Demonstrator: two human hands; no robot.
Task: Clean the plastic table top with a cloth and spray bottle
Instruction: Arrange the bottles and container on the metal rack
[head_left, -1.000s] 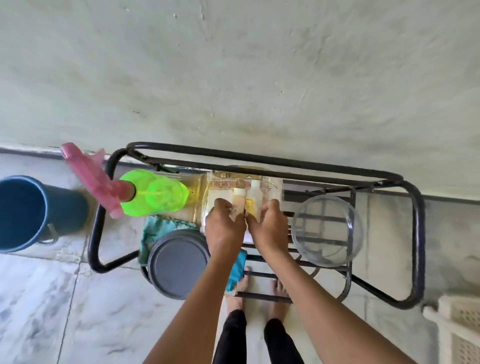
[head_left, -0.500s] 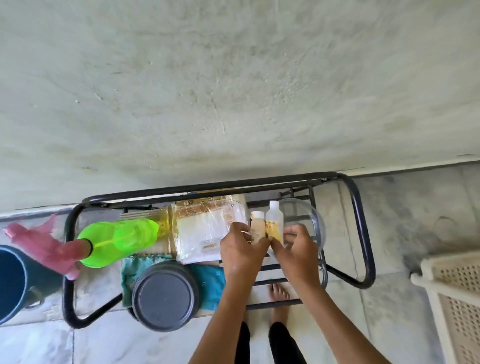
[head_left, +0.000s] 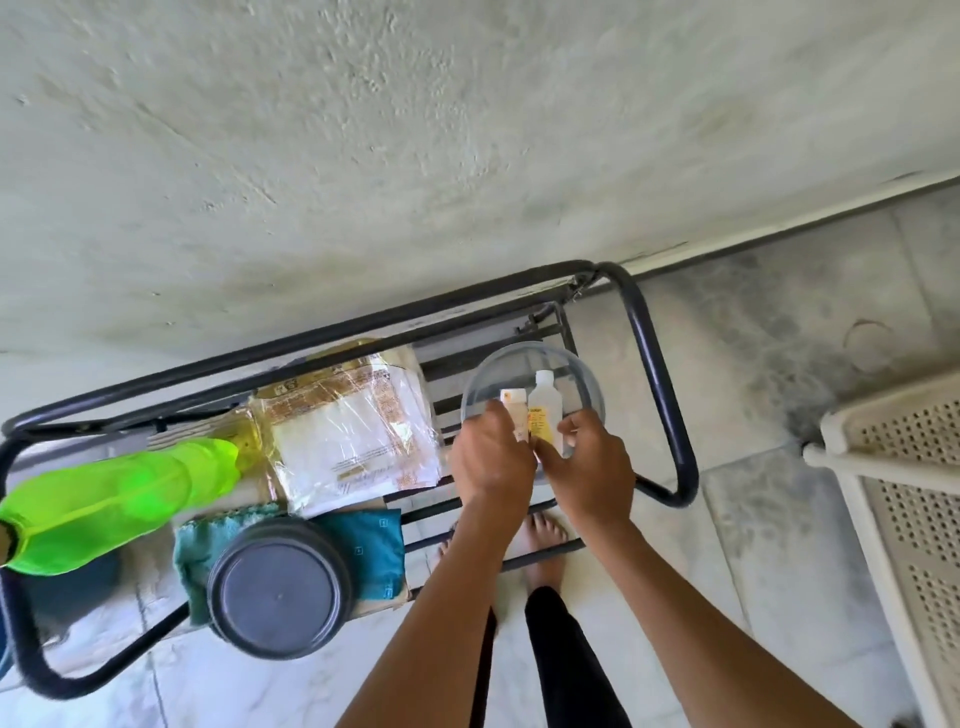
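Observation:
A bright green spray bottle (head_left: 130, 493) lies on its side at the left end of a black metal rack (head_left: 660, 389). A teal cloth (head_left: 376, 545) lies on the rack's near side, partly under a dark grey round container (head_left: 278, 587). My left hand (head_left: 491, 460) is shut on a small white tube-like bottle (head_left: 511, 408). My right hand (head_left: 595, 470) is shut on a white bottle with a yellow label (head_left: 544, 410). Both bottles stand side by side, held over or inside a clear round bowl (head_left: 584, 384) at the rack's right end.
A plastic-wrapped packet (head_left: 353, 431) lies in the middle of the rack, against a rough wall. A white perforated plastic piece of furniture (head_left: 914, 499) stands at the right edge. My bare feet (head_left: 543, 535) show through the rack on a marble floor.
Both hands lifted the two small bottles off the packet and carried them right to the clear bowl. The view swung, so the rack now sits tilted and the blue bucket is nearly out of frame.

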